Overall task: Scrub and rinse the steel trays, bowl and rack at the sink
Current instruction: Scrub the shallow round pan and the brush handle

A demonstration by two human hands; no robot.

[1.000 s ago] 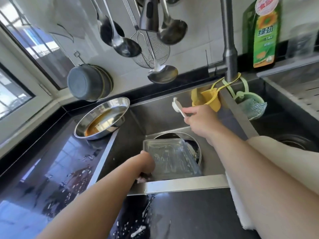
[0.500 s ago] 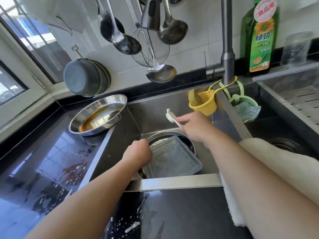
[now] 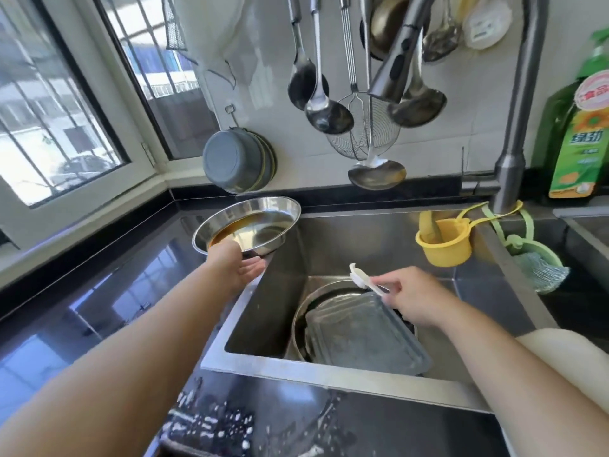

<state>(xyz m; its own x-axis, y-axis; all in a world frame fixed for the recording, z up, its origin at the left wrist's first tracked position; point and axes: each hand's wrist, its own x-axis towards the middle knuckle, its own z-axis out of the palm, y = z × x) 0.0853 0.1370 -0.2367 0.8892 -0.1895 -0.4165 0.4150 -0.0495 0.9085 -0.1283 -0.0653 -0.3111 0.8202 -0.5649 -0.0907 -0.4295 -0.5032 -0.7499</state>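
Observation:
A round steel tray point(image 3: 260, 222) with brown liquid in it sits at the sink's left corner, tilted. My left hand point(image 3: 237, 268) holds its near rim, thumb over the edge and fingers underneath. In the sink point(image 3: 346, 239) a rectangular steel tray point(image 3: 362, 338) lies across a round steel bowl point(image 3: 303, 311). Just above the tray's far corner, my right hand point(image 3: 415, 298) pinches the handle of a white brush point(image 3: 362, 280).
The faucet spout point(image 3: 395, 61) hangs over the sink among ladles and a wire skimmer point(image 3: 362, 133). A yellow cup point(image 3: 443, 242) and a green scrubber holder point(image 3: 534, 262) hang from the faucet base. A green detergent bottle point(image 3: 583, 140) stands at back right. The black counter point(image 3: 82, 324) is wet.
My left hand left the rectangular tray in the sink and moved up left to take the round tray's rim. My right hand still holds the brush. The camera tilted up.

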